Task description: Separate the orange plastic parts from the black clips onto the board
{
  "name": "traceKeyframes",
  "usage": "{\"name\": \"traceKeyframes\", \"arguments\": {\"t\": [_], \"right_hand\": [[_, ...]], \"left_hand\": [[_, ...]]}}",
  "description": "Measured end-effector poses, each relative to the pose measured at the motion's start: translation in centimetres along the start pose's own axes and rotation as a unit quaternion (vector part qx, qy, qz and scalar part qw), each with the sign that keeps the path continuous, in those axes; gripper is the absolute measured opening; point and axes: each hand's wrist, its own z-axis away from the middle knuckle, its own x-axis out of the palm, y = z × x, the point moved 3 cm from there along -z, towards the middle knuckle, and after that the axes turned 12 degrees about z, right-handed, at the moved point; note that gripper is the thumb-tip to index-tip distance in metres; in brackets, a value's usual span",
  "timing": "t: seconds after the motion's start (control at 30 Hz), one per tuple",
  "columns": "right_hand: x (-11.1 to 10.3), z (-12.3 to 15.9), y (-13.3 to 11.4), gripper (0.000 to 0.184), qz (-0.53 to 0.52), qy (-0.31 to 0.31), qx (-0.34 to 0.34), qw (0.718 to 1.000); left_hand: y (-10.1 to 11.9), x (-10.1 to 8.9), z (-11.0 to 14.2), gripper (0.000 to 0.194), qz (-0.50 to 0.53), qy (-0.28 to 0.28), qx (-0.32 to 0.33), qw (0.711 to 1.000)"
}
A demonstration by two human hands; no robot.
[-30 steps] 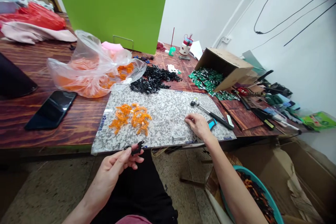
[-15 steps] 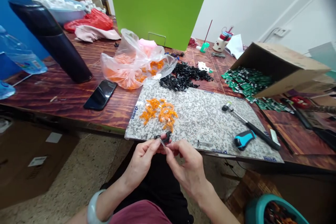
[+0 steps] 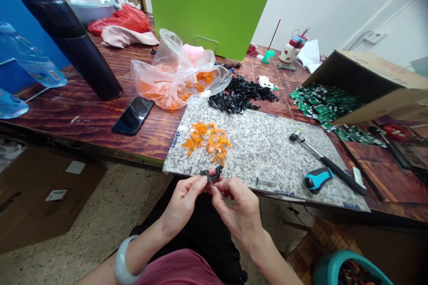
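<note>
Just in front of the board's near edge, my left hand (image 3: 183,202) is closed on a small black plastic part (image 3: 218,173) with an angled, bracket-like shape. My right hand (image 3: 238,205) pinches the lower end of a thin grey strip (image 3: 210,180), which lies against the black part. Fingers hide where the strip and the part meet. Beyond the hands, several translucent orange plastic clips (image 3: 217,142) lie in a loose pile on the speckled grey board (image 3: 254,138). Thin clear pieces (image 3: 265,181) rest near the board's front edge.
A hammer (image 3: 326,160) and a blue-black handled tool (image 3: 318,180) lie on the right of the board. Behind are a black parts heap (image 3: 239,93), a bag of orange parts (image 3: 157,84) and a tipped carton (image 3: 374,71). A phone (image 3: 133,116) and dark flask (image 3: 76,49) stand left.
The camera view has shifted slightly, so the table things appear a little further right. Both hands stay together around the black part, which has turned slightly and shows more of its frame.
</note>
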Motion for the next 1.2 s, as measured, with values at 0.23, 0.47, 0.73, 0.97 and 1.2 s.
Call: {"name": "traceKeyframes", "arguments": {"t": [0.23,0.47,0.73,0.97,1.2], "right_hand": [[0.1,0.1,0.1,0.012,0.000,-0.012,0.013,1.000],[0.1,0.4,-0.1,0.013,0.000,-0.009,0.020,1.000],[0.1,0.3,-0.6,0.013,-0.015,-0.037,0.065,0.997],[0.1,0.0,-0.3,0.012,-0.024,-0.078,0.116,0.990],[-0.1,-0.7,0.0,0.011,-0.027,-0.109,0.109,0.988]], "left_hand": [[0.3,0.1,0.1,0.032,-0.033,0.000,0.012,0.999],[0.4,0.5,0.0,0.032,-0.057,0.021,0.016,0.998],[0.9,0.4,0.0,0.035,-0.125,0.057,0.053,0.989],[0.9,0.0,0.0,0.028,-0.177,0.069,0.084,0.978],[1.4,-0.2,0.4,0.029,-0.273,0.033,0.128,0.953]]}}
